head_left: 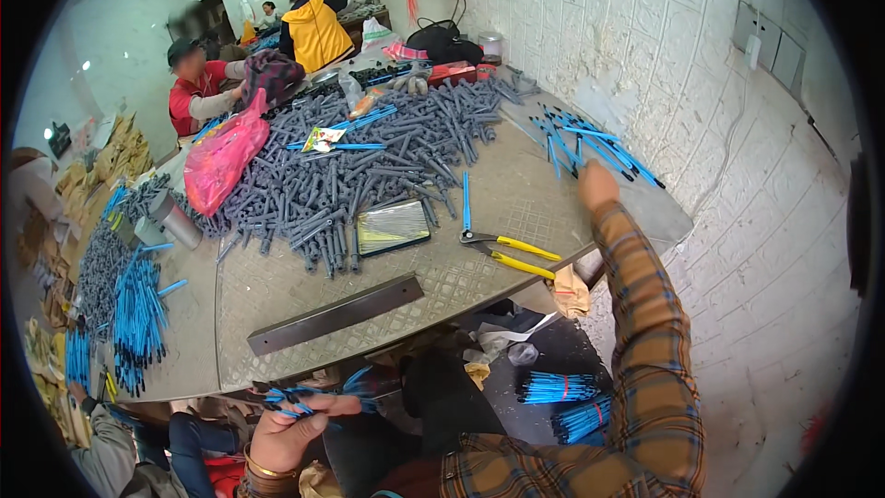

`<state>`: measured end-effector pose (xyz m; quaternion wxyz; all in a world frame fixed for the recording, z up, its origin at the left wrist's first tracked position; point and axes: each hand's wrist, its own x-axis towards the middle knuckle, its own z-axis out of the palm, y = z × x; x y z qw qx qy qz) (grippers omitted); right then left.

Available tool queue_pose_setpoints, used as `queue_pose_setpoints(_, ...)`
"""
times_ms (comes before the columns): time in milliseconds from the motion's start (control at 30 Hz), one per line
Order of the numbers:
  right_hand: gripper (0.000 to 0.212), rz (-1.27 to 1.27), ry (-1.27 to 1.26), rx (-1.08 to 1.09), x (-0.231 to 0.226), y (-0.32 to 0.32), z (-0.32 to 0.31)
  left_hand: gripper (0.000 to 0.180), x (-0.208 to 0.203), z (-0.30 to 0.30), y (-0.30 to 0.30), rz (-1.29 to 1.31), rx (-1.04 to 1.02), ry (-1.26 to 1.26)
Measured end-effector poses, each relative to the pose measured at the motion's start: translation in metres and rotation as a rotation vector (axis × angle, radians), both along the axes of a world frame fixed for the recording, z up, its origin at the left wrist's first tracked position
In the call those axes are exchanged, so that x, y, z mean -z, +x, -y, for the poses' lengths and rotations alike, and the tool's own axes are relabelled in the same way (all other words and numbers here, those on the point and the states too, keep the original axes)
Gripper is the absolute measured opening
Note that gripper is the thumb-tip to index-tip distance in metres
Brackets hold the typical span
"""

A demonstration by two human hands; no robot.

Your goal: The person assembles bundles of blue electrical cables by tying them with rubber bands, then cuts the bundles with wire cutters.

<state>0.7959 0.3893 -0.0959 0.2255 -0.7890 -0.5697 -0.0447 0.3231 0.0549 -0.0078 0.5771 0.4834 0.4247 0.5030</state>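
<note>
My left hand (286,435), wearing a gold-coloured bangle, is closed around a bunch of thin blue sticks with black ends (293,398) below the near table edge. My right hand (597,186) reaches to the far right of the table, at a loose pile of the same blue sticks (616,149). Its fingers look curled in, but the fingertips are hidden, so what they grip does not show. Left of it lie pliers with yellow handles (522,256), jaws touching a single blue stick (466,203). Banded blue bundles (559,387) sit below the table, beside my right forearm.
Dark grey ribbed tubes (341,175) form a big heap mid-table. Before it are a black tray of thin pins (393,227) and a dark metal bar (336,315). A pink bag (226,161) lies left. The wall (710,83) bounds the right. People work across and to the left.
</note>
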Motion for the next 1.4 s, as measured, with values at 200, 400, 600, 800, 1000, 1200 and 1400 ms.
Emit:
queue_pose_setpoints(200,0.022,-0.749,0.386,-0.527,-0.03,-0.055,0.095,0.026,0.005,0.003,-0.024,0.086,-0.06,-0.005)
queue_pose_setpoints(400,0.027,-1.351,-0.053,-0.744,-0.043,-0.129,0.195,0.038,0.009,-0.041,-0.021,0.378,-0.261,0.095)
queue_pose_setpoints(600,0.029,-1.325,-0.386,-0.897,-0.031,-0.185,0.254,0.033,-0.005,-0.059,0.006,0.592,-0.299,0.222)
queue_pose_setpoints(800,0.018,-1.307,-0.547,-0.936,-0.016,-0.219,0.281,0.018,0.005,-0.057,0.007,0.438,-0.408,0.238)
queue_pose_setpoints(1000,0.015,-1.416,-0.585,-0.937,-0.019,-0.248,0.289,0.024,0.008,-0.047,0.002,0.334,-0.418,0.279)
queue_pose_setpoints(1200,0.017,-1.535,-0.932,-1.007,-0.005,-0.245,0.288,0.076,0.001,-0.038,0.003,0.867,0.095,0.15)
queue_pose_setpoints(1400,0.02,-2.033,-1.081,-0.996,-0.002,-0.242,0.285,0.078,-0.004,-0.037,0.017,0.961,0.112,0.21)
